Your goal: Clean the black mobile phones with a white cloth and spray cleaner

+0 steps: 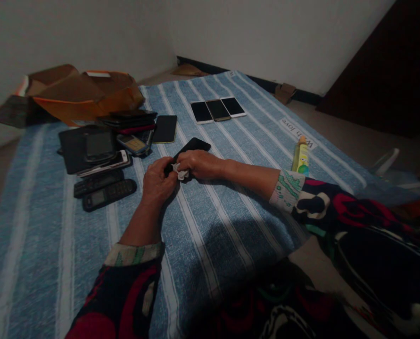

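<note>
A dark mobile phone (195,144) lies slantwise at the middle of the striped cloth, partly covered by both hands. My left hand (159,181) is closed around its near-left end. Pinched in the fingers of my right hand (201,164) is a crumpled whitish tissue (181,173), pressed against the phone close to my left fingertips. Much of the phone is hidden under the hands, so I cannot tell which face is up.
Stacked phones (100,143) and two keypad phones (109,194) lie at left, with another phone (165,129) beside them. Three phones (218,109) form a row farther back. A brown paper bag (89,96) stands back left; a yellow-green bottle (301,156) is at right on the striped cloth (210,263).
</note>
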Available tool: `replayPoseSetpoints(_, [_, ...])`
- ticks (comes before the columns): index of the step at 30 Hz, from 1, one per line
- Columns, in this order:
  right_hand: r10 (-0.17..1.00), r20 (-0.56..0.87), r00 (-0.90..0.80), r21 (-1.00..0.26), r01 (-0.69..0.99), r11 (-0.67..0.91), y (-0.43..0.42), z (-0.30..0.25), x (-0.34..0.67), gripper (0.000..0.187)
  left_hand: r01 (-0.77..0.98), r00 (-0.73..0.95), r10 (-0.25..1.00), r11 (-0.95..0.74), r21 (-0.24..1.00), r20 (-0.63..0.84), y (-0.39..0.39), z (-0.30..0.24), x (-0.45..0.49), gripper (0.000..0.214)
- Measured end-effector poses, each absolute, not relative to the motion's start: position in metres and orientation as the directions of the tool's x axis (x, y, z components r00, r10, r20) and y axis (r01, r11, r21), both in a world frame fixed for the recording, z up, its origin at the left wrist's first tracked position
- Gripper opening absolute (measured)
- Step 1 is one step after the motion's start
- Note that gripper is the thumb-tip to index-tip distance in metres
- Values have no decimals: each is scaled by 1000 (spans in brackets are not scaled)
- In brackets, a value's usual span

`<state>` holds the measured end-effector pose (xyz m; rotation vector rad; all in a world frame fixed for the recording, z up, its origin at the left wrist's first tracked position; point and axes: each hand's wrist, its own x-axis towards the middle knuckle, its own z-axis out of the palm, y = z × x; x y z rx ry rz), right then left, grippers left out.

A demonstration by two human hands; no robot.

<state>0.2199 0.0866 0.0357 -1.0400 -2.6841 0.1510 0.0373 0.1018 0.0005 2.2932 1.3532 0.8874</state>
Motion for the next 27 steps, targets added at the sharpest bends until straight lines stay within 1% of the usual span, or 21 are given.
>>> replayPoseSetpoints(3, [683,236,-691,-244,638,730,88,36,216,24,665,334,876,-481,571,349,101,0,38,31])
replayPoseSetpoints(6, [701,226,-676,-237,660,713,85,39,214,23,673,313,886,-461,578,342,99,0,39,34])
replayPoseSetpoints(12, [770,160,-618,-158,754,638,77,46,202,20,673,310,887,-459,580,343,96,0,41,42])
replayPoseSetpoints(14, [768,145,-623,-98,764,638,77,44,200,22,658,301,885,-463,594,356,96,-1,40,42])
replayPoseSetpoints(17, [737,112,-667,24,743,669,80,38,206,23,634,280,892,-450,629,356,97,-4,40,43])
replayPoseSetpoints(19, [745,92,-661,78,751,656,85,35,215,25,626,268,901,-433,648,342,98,-6,40,44])
replayPoseSetpoints(21, [779,82,-621,88,783,615,87,34,224,25,620,260,906,-421,662,333,98,-7,40,43])
replayPoseSetpoints(23, [790,73,-609,76,793,604,86,34,228,23,617,259,908,-419,666,331,98,-7,40,43])
replayPoseSetpoints(27, [706,70,-705,63,710,702,75,33,225,20,638,288,897,-441,632,335,98,-4,40,41])
